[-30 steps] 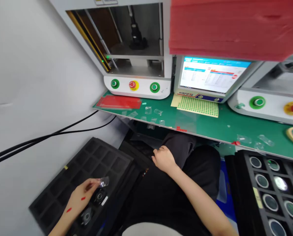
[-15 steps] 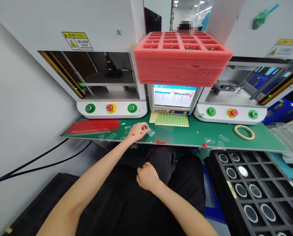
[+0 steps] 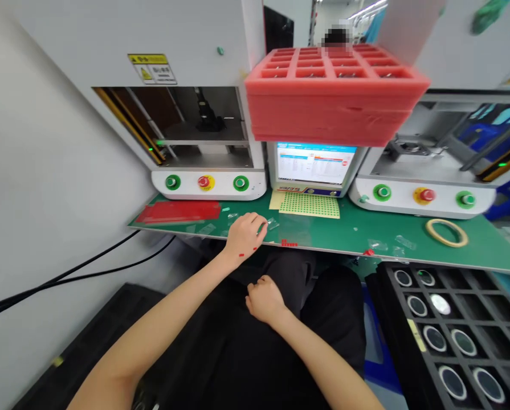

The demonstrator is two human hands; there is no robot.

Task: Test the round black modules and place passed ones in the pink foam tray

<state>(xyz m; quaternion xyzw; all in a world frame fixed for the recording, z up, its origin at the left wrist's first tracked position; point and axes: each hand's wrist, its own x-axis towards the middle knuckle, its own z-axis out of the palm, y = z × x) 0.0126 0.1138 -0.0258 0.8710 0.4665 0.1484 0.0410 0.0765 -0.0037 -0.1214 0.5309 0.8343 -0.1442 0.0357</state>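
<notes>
Since half a second ago the left hand [image 3: 246, 234] has drawn back slightly toward the near edge of the green mat [image 3: 349, 232], fingers curled loosely and holding nothing, its fingertips just beside a small clear plastic film [image 3: 273, 224], thin, glossy and crumpled. The right hand [image 3: 264, 298] rests half-closed and empty on the lap. Three stacked pink foam trays [image 3: 335, 97] sit far, one tape ring [image 3: 446, 232] lies right.

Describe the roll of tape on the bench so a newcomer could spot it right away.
Start at the green bench and go to its right end, in front of the right machine's buttons. The tape roll lies flat there: a thin beige ring, the only ring-shaped thing on the bench, apart from the clear film scraps.
</notes>
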